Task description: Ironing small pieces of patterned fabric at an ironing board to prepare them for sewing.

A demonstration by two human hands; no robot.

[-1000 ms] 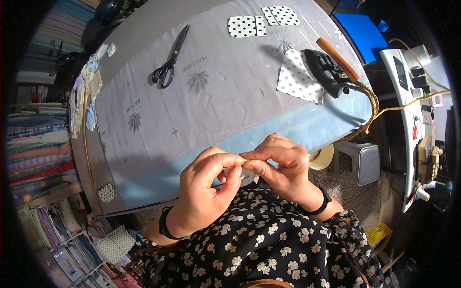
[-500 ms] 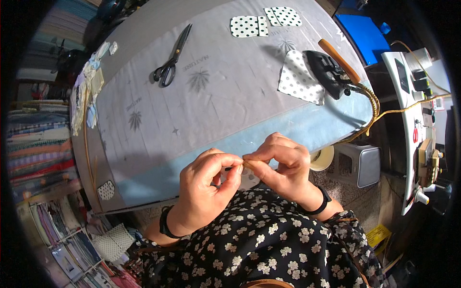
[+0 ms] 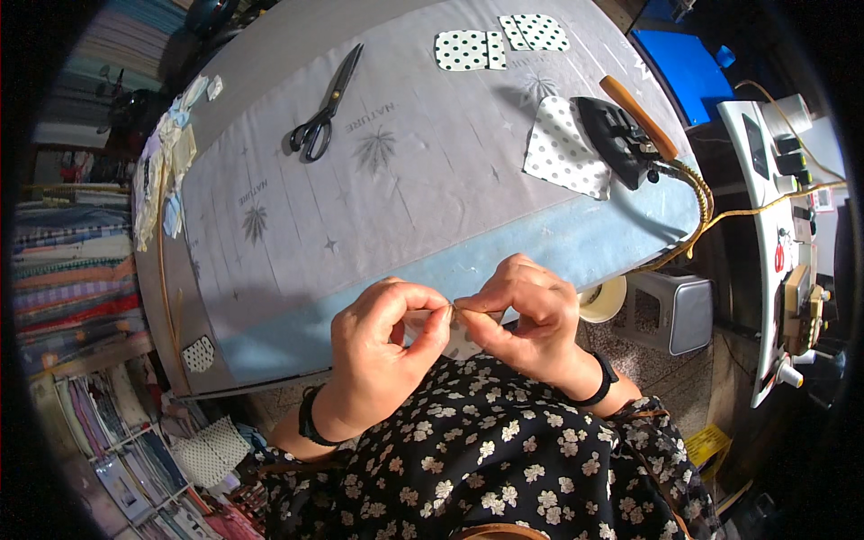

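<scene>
Close in front of me, over the near edge of the table, my left hand [image 3: 382,335] and my right hand [image 3: 533,310] meet fingertip to fingertip. Each pinches the upper edge of a white fabric piece with grey dots [image 3: 460,343], which hangs down between and behind the fingers. The pinched edge is mostly hidden by the fingertips. Farther right, an iron [image 3: 616,135] with a wooden handle rests partly on a white, grey-dotted cloth [image 3: 562,151]. Black-handled scissors [image 3: 326,108] lie on the far left of the table, blades pointing away.
Two black-dotted white fabric pieces [image 3: 470,50] [image 3: 535,32] lie at the back of the covered table [image 3: 297,198]. Fabric scraps [image 3: 175,148] line its left edge. The iron's yellow cord [image 3: 706,211] runs right to a white side table [image 3: 749,252]. Folded cloths [image 3: 76,279] are stacked at left.
My fingertips have come slightly apart along the pinched fabric edge, the left hand shifting a little left. The table items keep their places, with a small shift of the view.
</scene>
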